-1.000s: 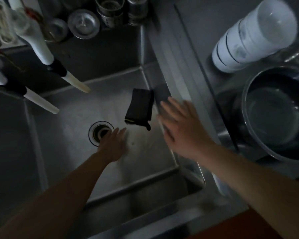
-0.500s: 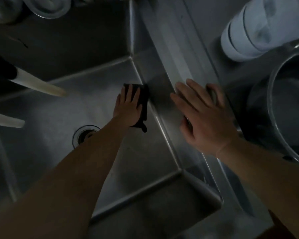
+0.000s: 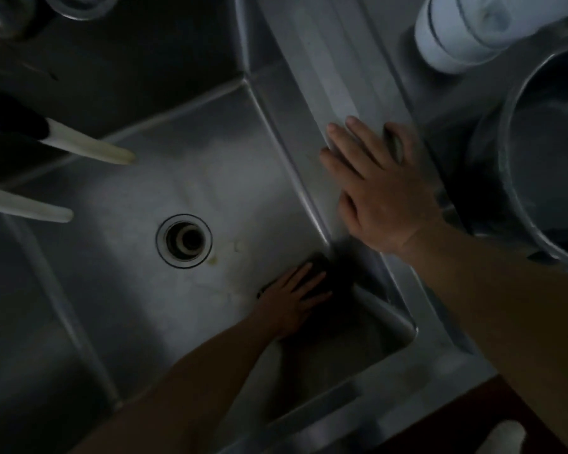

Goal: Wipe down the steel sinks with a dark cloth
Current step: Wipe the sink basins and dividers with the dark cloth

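The steel sink (image 3: 184, 178) fills the middle of the view, its round drain (image 3: 183, 240) near the centre of the basin floor. My left hand (image 3: 292, 299) lies flat on the dark cloth (image 3: 320, 262), pressing it onto the basin floor in the near right corner. Only the cloth's far edge shows past my fingers. My right hand (image 3: 374, 185) rests palm down, fingers spread, on the sink's right rim (image 3: 322, 70). It holds nothing.
Two white tap spouts (image 3: 89, 145) reach over the basin from the left. A stack of white bowls (image 3: 466, 31) and a large steel pot (image 3: 545, 158) stand on the counter to the right. Steel lids sit behind the sink at top left.
My left hand reached the cloth at the basin's far right side, then dragged it along the right wall toward me into the near corner. My right hand settled onto the rim and stayed.
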A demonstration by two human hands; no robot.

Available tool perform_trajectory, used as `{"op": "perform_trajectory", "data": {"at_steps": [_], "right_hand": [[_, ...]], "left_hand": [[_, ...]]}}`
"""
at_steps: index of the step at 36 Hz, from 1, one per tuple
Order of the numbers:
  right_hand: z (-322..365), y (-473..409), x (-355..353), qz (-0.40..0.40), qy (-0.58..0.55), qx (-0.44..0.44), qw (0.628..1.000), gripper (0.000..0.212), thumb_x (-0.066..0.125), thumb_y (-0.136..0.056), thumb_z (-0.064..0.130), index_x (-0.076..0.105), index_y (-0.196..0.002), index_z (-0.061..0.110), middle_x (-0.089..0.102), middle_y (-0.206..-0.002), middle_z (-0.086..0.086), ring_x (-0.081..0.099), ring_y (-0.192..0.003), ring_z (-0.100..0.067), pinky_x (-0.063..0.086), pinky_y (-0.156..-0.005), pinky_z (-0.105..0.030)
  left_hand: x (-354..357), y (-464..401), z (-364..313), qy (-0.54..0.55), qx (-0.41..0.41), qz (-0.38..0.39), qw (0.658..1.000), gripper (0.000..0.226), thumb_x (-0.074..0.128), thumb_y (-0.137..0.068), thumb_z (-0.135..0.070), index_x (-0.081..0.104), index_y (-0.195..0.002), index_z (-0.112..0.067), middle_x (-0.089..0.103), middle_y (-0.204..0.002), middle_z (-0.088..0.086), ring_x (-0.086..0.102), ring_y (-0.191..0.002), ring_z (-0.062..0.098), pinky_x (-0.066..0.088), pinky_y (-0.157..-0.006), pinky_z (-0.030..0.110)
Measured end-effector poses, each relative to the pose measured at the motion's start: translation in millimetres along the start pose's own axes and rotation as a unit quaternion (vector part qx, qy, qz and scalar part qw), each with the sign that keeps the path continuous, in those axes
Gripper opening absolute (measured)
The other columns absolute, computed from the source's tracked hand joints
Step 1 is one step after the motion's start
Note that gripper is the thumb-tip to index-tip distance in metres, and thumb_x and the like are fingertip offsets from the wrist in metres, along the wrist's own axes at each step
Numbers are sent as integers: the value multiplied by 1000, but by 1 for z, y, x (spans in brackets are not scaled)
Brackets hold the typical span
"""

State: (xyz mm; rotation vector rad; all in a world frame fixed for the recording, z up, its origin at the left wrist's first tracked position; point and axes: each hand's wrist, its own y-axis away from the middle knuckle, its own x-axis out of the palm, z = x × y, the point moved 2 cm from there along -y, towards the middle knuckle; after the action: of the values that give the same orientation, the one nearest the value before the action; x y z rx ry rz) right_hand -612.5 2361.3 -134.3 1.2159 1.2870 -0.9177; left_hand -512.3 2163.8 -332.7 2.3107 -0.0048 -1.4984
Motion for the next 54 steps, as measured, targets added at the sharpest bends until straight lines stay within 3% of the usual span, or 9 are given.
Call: {"op": "perform_trajectory", "data": {"at_steps": [5, 9, 18, 23, 29, 35, 42, 47, 54], "right_hand": [[2, 0, 4, -35, 2, -11, 999, 53, 41, -90, 28, 50, -139, 12, 30, -161, -8, 25, -150, -29, 22, -113, -60], [3, 2, 6, -52, 5, -7, 999, 53, 43, -89, 28, 51, -139, 12, 30, -161, -8, 26, -149, -27, 23, -113, -59], [1, 0, 9, -69, -6, -14, 997, 51, 42, -89, 28, 53, -136, 11, 30, -161, -7, 25, -149, -27, 20, -114, -59], [2, -1, 7, -76, -2, -14, 997, 49, 42, -89, 26, 54, -134, 11, 32, -160, -7, 27, -148, -28, 21, -113, -59], [1, 0, 11, -67, 6, -18, 998, 50, 41, -88, 28, 53, -134, 13, 28, -162, -7, 24, -149, -27, 18, -114, -58], [3, 0, 11, -80, 6, -23, 997, 49, 43, -86, 27, 58, -131, 13, 32, -161, -8, 26, -149, -27, 19, -113, -58], [5, -1, 2, -51, -1, -16, 999, 53, 43, -85, 30, 58, -132, 12, 32, -161, -8, 28, -149, -28, 23, -113, -59], [5, 0, 1, -59, -8, -16, 998, 50, 47, -84, 27, 59, -130, 12, 35, -159, -10, 30, -148, -29, 25, -112, -60], [3, 0, 3, -14, -5, -13, 1000, 54, 44, -87, 32, 54, -136, 13, 28, -162, -9, 22, -151, -29, 20, -115, -61]], "left_hand": [[5, 5, 3, 28, -46, 49, 997, 53, 41, -99, -45, 31, -151, -39, 18, -163, 0, 11, -150, 34, 16, -121, 50], [10, 16, 11, 54, -187, -24, 981, 56, 49, -95, -44, 39, -149, -35, 29, -159, 6, 26, -146, 36, 27, -116, 53], [9, 74, 100, 60, -389, -61, 917, 57, 25, -101, -50, 20, -155, -31, 14, -163, 11, 11, -150, 39, 17, -118, 57], [9, 67, 103, 65, -393, -35, 916, 62, 10, -99, -55, -4, -156, -33, -10, -164, 13, -12, -149, 41, 7, -121, 55], [16, 36, 45, 55, -211, -54, 974, 60, 39, -98, -49, 26, -154, -34, 20, -162, 11, 11, -148, 44, 23, -116, 58], [24, 32, 13, 61, -193, -59, 977, 60, 47, -96, -48, 32, -152, -35, 25, -161, 8, 18, -148, 40, 30, -113, 57], [18, 63, 90, -7, -150, -76, 986, 56, 46, -95, -46, 38, -149, -34, 35, -157, 10, 29, -144, 41, 33, -111, 58], [-1, 52, 142, 47, -327, -84, 940, 61, 27, -100, -53, 20, -156, -30, 10, -164, 14, 4, -150, 42, 22, -116, 59], [-41, -57, 148, 205, -536, -119, 810, 65, 18, -101, -52, -18, -153, -38, -31, -159, 7, -32, -144, 35, -10, -119, 53]]}}
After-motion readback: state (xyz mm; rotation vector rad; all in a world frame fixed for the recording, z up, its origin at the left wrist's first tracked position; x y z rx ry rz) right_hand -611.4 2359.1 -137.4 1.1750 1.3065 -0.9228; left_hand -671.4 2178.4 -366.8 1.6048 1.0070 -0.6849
